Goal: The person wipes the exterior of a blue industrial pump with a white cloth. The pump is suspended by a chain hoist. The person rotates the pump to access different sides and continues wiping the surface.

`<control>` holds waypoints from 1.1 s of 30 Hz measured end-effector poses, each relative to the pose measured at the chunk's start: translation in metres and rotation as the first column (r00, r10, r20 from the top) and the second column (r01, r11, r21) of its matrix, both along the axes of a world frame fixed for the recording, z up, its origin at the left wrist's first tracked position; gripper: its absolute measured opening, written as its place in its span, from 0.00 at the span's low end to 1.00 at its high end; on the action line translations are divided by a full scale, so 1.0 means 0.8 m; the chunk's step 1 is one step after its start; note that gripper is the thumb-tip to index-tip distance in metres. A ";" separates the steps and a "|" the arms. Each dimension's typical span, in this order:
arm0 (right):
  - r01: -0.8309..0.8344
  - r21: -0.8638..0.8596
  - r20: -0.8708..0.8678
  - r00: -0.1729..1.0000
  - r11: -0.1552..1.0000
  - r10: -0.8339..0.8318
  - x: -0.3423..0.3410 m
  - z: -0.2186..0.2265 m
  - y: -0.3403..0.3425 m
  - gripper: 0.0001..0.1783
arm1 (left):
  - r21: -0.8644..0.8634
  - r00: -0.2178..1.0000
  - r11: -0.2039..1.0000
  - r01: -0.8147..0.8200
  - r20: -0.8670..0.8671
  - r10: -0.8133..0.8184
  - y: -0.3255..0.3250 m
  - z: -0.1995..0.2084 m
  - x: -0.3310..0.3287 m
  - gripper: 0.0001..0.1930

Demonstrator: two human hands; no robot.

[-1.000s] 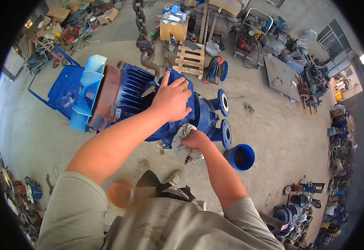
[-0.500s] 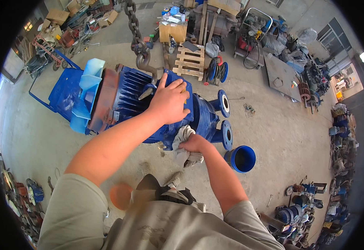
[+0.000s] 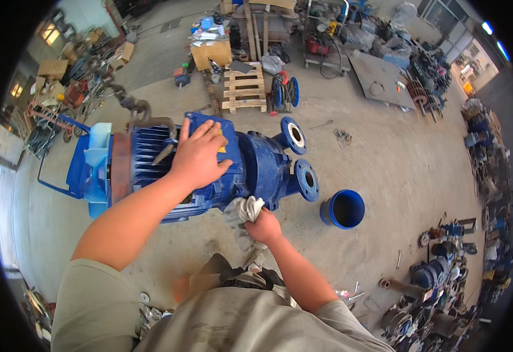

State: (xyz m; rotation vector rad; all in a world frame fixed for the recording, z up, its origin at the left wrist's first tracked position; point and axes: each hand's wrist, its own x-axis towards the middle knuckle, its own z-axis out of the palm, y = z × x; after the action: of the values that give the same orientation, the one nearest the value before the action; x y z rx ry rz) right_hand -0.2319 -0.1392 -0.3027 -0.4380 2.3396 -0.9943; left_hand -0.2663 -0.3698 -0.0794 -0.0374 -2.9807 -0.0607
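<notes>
A large blue motor-driven pump (image 3: 262, 164) lies on its side in front of me, with two round flanges at its right end and a pale blue fan (image 3: 98, 154) at its left. My left hand (image 3: 202, 154) rests flat, fingers spread, on the motor's square blue box cover. Beside it, a steel hook (image 3: 164, 154) on a heavy chain (image 3: 126, 101) sits at the ribbed motor housing. My right hand (image 3: 263, 226) is closed around a bunched greyish-white rag (image 3: 246, 207), held against the pump's near lower side.
Right of the pump stands a blue bucket (image 3: 350, 209) with dark contents. Beyond are a wooden pallet (image 3: 243, 88), a cable reel (image 3: 286, 92) and a flat metal plate (image 3: 380, 79). Motor parts (image 3: 429, 273) crowd the lower right. A hand truck (image 3: 57, 120) stands at the left.
The view has turned, so the pump appears further left and more level. My left hand stays on the box cover. The right hand has moved the rag slightly along the pump's near side.
</notes>
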 end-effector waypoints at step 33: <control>-0.098 -0.008 0.082 0.992 0.995 0.098 -0.410 -0.111 -0.194 0.43 | -0.015 0.986 1.000 0.007 0.166 -0.004 -0.007 0.014 -0.007 0.26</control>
State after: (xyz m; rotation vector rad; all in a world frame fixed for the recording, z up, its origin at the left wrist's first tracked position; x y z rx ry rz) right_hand -0.5602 -0.2940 -0.3913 -0.4987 2.2211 -0.9524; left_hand -0.2720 -0.3753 -0.0686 -0.0448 -3.1480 -0.0435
